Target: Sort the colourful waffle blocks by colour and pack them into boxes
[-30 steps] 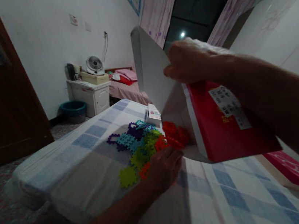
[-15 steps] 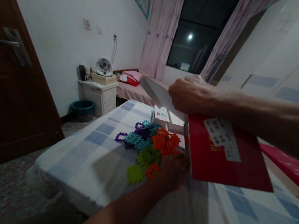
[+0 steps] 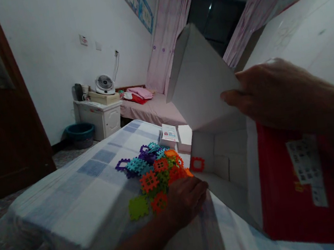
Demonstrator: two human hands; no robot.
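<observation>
A red cardboard box point(image 3: 286, 191) with a pale grey inside lies tipped on its side, its mouth facing the pile. My right hand point(image 3: 260, 88) is closed on the edge of its raised lid point(image 3: 204, 83). One orange square frame piece point(image 3: 197, 164) shows at the box's mouth. My left hand point(image 3: 185, 198) rests low on the bed beside that mouth, fingers curled; what is under them is hidden. Close by it is a heap of toothed plastic building pieces: orange pieces point(image 3: 149, 181), a lime green piece point(image 3: 138, 208), turquoise pieces point(image 3: 137, 166) and a purple frame piece point(image 3: 123, 164).
The bed bears a blue-and-white checked sheet point(image 3: 101, 187). Behind the heap stands a small white box point(image 3: 168, 134). Farther back are a white cabinet point(image 3: 98, 117) with a fan point(image 3: 105, 84), a teal basin point(image 3: 80, 132) and a pink bed point(image 3: 153, 110). A wooden door point(image 3: 5, 134) is at left.
The red box has shifted right and its lid has swung up, so its inside now shows. More orange pieces lie on the heap. My right hand moved right; the view shifted too.
</observation>
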